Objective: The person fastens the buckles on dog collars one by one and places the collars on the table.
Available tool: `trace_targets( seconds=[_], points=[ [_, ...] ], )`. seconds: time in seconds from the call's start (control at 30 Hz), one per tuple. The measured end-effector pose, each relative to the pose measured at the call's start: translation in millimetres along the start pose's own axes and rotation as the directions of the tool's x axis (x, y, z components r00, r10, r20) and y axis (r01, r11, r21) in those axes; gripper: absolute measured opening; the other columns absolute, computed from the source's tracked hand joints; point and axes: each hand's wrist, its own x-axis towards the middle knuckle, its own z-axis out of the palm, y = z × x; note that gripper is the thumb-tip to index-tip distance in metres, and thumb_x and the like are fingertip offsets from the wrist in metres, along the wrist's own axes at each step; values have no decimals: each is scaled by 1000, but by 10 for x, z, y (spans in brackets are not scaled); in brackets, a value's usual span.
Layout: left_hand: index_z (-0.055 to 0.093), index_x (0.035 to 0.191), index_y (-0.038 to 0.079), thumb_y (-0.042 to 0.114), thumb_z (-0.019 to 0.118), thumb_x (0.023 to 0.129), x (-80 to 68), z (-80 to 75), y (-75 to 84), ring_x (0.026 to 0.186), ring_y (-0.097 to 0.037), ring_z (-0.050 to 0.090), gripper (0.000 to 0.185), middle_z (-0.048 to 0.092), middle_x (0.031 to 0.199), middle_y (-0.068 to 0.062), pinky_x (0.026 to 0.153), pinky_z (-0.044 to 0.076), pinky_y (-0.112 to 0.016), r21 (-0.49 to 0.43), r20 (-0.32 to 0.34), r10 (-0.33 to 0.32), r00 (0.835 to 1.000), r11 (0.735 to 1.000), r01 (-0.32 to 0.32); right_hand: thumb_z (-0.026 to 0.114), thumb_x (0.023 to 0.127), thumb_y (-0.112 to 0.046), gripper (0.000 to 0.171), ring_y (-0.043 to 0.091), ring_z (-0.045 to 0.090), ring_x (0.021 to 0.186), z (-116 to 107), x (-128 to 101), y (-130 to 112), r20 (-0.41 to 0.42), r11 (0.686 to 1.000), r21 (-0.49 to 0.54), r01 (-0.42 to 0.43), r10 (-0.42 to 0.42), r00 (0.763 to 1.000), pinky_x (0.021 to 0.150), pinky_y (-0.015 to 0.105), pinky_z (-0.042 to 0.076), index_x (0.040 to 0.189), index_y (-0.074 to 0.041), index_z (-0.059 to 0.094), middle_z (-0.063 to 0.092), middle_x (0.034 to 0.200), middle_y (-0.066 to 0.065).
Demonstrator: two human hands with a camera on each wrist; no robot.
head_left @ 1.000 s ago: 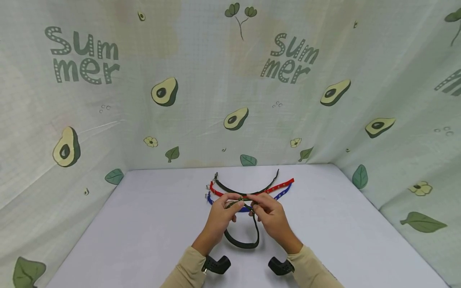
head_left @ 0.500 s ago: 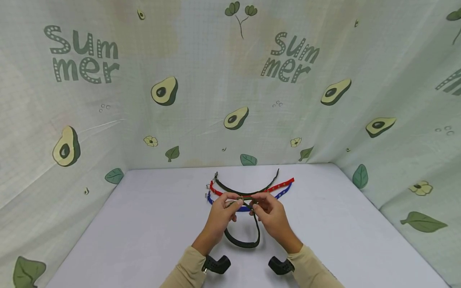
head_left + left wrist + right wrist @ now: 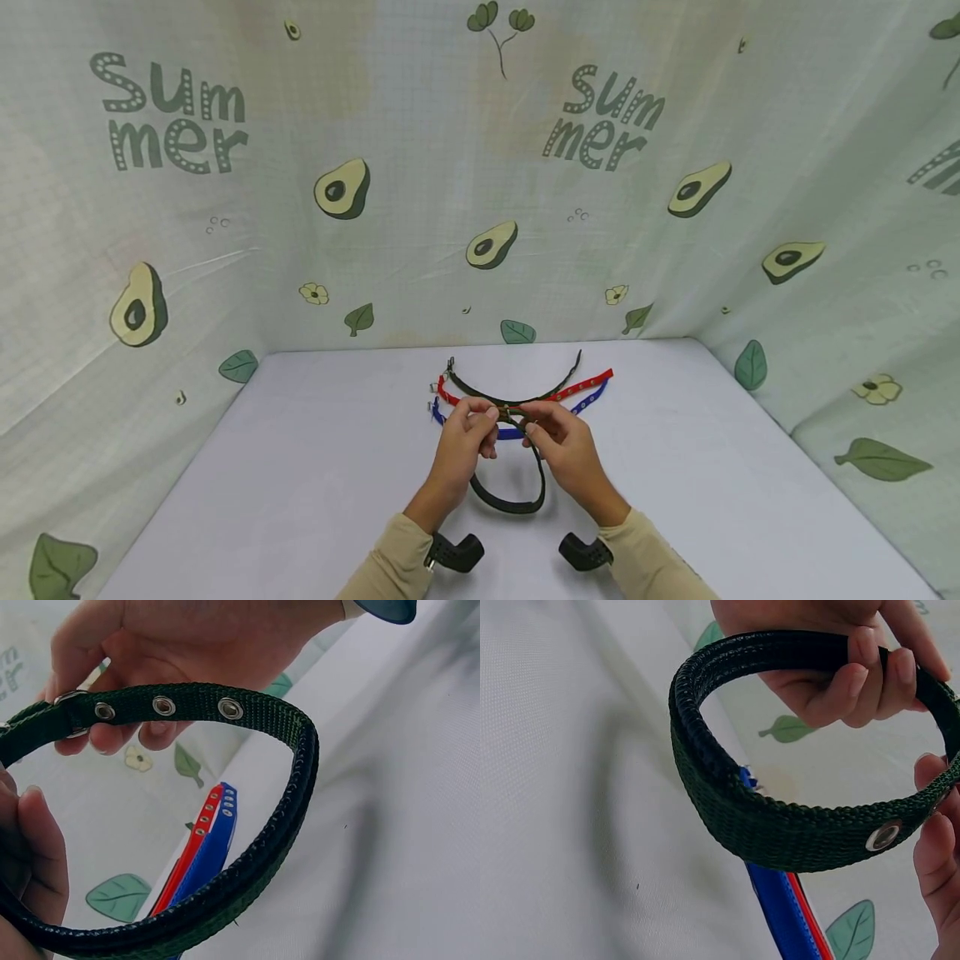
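Note:
Both hands hold a dark green webbing collar (image 3: 512,502) bent into a loop above the white table (image 3: 315,467). My left hand (image 3: 487,419) grips the end with the metal buckle. My right hand (image 3: 534,423) pinches the strap end with the eyelets (image 3: 229,709) at that buckle. The loop (image 3: 780,825) hangs down toward me. In the right wrist view, curled left fingers (image 3: 840,682) wrap the strap. Behind the hands lie three flat collars: a dark green one (image 3: 480,393), a red one (image 3: 592,385) and a blue one (image 3: 588,402).
Avocado-print cloth (image 3: 420,208) walls the table at the back and on both sides. Black wrist camera mounts (image 3: 453,552) sit under both sleeves near the front edge. The red collar (image 3: 196,844) and blue collar (image 3: 217,847) lie just beyond the loop.
Both hands have drawn a little closer together and slightly away from me. The strap ends now meet at the buckle, and the loop has risen a touch.

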Motion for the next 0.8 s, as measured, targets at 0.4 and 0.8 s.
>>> trace_targets(
  seconds=[0.4, 0.8],
  points=[
    [53, 112, 0, 24, 59, 102, -44, 79, -13, 60, -14, 51, 27, 57, 90, -16, 56, 49, -24, -39, 34, 20, 999, 999, -18, 65, 98, -14, 27, 17, 59, 67, 62, -20, -19, 27, 1000, -3, 14, -14, 1000, 59, 32, 53, 125, -10, 66, 66, 93, 10],
    [46, 122, -8, 19, 53, 105, -56, 94, 13, 77, -17, 63, 32, 65, 96, -11, 66, 54, -26, -31, 41, 60, 997, 998, -59, 67, 94, 1, 20, 14, 58, 66, 90, -34, -223, -2, 1000, 28, 1, -1, 1000, 54, 25, 49, 114, 0, 66, 66, 102, 13]
  ],
)
